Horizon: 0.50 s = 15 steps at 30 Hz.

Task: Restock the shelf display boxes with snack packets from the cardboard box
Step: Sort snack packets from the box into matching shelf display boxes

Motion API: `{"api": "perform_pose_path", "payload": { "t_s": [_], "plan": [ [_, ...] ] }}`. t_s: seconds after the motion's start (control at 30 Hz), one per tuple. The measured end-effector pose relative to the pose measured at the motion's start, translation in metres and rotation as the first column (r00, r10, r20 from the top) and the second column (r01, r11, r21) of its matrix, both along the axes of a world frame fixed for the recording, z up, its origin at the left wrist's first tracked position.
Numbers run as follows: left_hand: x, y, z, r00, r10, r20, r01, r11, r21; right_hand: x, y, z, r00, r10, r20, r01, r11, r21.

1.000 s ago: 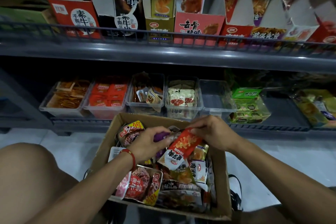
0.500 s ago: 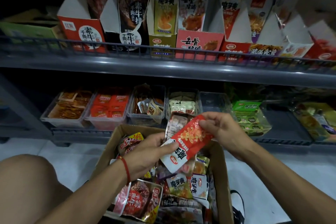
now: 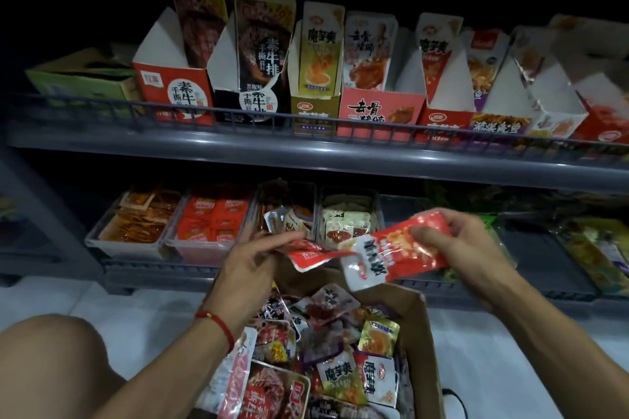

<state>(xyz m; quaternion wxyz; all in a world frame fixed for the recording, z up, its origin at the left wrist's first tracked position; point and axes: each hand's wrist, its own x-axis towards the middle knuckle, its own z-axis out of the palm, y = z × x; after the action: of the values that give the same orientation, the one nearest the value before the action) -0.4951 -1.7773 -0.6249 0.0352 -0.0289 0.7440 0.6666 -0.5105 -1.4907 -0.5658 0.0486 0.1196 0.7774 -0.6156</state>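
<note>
Across the upper half of the view runs a grey shelf [image 3: 306, 160] of smooth metal with a low wire rail, carrying a row of cut-open card display boxes [image 3: 381, 109], angular and white inside, with tall printed packets standing upright in them. Under it, on a lower tier, sit clear rectangular plastic tubs [image 3: 132, 231] of flat orange, red and cream sachets. Nearest the viewer, a brown corrugated cardboard box [image 3: 422, 343] stands open on the pale floor, heaped with glossy, crinkled foil packets lying loose at all angles. Above the box, the right hand [image 3: 456, 241] grips a long red packet [image 3: 391, 255] with a white end and shiny, wrinkled film, thumb clamped on its face. Beside it, the left hand [image 3: 248, 265], a red cord bracelet [image 3: 218, 325] at the wrist, pinches a smaller red packet [image 3: 313, 253] between curled fingertips; the two packets overlap at their edges.
</note>
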Motion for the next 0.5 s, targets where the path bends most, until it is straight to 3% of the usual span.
{"api": "perform_pose_path", "payload": {
  "t_s": [0.13, 0.3, 0.37, 0.5],
  "plan": [
    [0.000, -0.006, -0.010, 0.997, -0.071, -0.003, 0.070, 0.987, -0.145, 0.002, 0.006, 0.005, 0.996, -0.081, 0.028, 0.086, 0.957, -0.277],
    [0.005, 0.000, -0.007, 0.981, -0.030, -0.193, -0.036, 0.943, -0.331, 0.011, -0.016, -0.008, 0.983, -0.005, 0.183, 0.098, 0.859, -0.502],
    [0.004, 0.002, -0.004, 0.975, -0.020, -0.223, -0.040, 0.964, -0.262, 0.017, -0.028, -0.022, 0.963, 0.087, 0.255, 0.071, 0.831, -0.551],
    [0.006, 0.009, 0.001, 0.989, 0.041, -0.143, -0.045, 0.999, -0.024, 0.030, -0.054, -0.036, 0.923, 0.216, 0.318, -0.039, 0.876, -0.481]
  ]
}}
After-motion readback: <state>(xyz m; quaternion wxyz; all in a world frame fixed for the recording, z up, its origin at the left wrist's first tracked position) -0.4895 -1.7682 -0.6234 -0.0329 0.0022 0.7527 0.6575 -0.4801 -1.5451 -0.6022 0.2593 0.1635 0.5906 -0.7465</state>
